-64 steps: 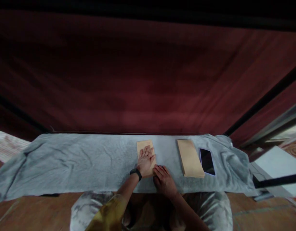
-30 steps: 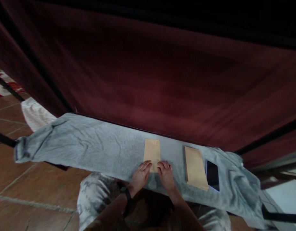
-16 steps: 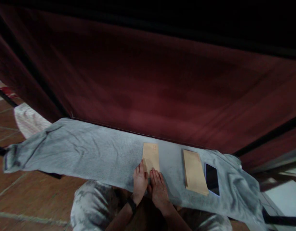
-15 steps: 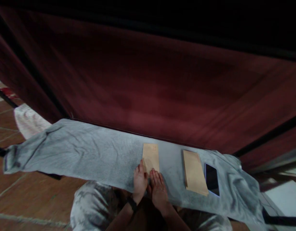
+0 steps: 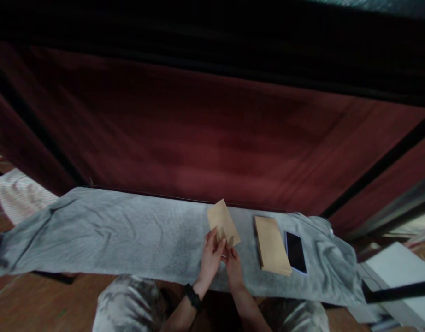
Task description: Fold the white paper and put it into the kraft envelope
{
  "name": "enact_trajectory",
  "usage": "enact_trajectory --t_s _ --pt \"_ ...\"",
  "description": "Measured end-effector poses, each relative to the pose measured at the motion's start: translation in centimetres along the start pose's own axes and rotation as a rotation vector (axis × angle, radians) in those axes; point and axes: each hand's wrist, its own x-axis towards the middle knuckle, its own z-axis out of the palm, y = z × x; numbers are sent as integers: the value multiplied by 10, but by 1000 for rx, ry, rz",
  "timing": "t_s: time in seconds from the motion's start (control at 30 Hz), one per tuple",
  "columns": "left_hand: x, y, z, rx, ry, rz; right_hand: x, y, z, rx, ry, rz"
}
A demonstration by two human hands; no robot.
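Note:
A single brown paper envelope is lifted and tilted above the grey cloth. My left hand, with a black band at the wrist, grips its near end with fingers curled over it. My right hand pinches the same near edge from the right. To the right a stack of brown envelopes lies flat on the cloth, with a dark phone beside it.
A dark red curtain hangs right behind the cloth-covered surface. A white box stands at the lower right behind a black bar. A pale striped cloth lies at the left. My knees are below the near edge.
The envelope lay flat under my fingertips; now both hands have raised its near end and it is tilted to the right. The view has swung slightly.

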Motion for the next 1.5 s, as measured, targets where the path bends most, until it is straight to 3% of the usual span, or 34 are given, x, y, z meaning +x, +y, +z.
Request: enact_trajectory --t_s 0.1,0.2,0.37,0.43,0.5,0.57,0.63,0.73,0.83,0.93,1.3,1.5 --pt "-5 -26 8 150 -55 -18 -7 8 -4 76 -88 130" --pt "-8 -49 10 309 -105 -11 -17 14 -11 54 -147 161" --pt "-2 -56 1 454 -159 -6 -24 11 -35 47 -278 198" --pt "-2 -53 -3 474 -168 0 -23 6 -44 -79 -314 234" --pt "-7 -51 -7 495 -177 16 -22 3 -51 -325 -238 114" --pt "-15 -50 -9 542 -148 48 -22 1 -54 -613 -166 -158" --pt "-22 -49 -9 630 -65 112 -24 3 -55 -871 -197 -402" --pt "-20 -50 -2 735 -41 289 -28 10 -55 -1124 -303 -543" --pt "-4 -56 11 765 -208 420 -32 19 -54 -1212 -310 -574" --pt "21 -64 24 800 -303 449 -33 21 -54 -1217 -294 -578" --pt "119 -67 47 817 -435 484 -36 8 -54 -1243 -308 -576" --pt "133 -65 49 808 -456 490 -35 12 -55 -1240 -314 -563"
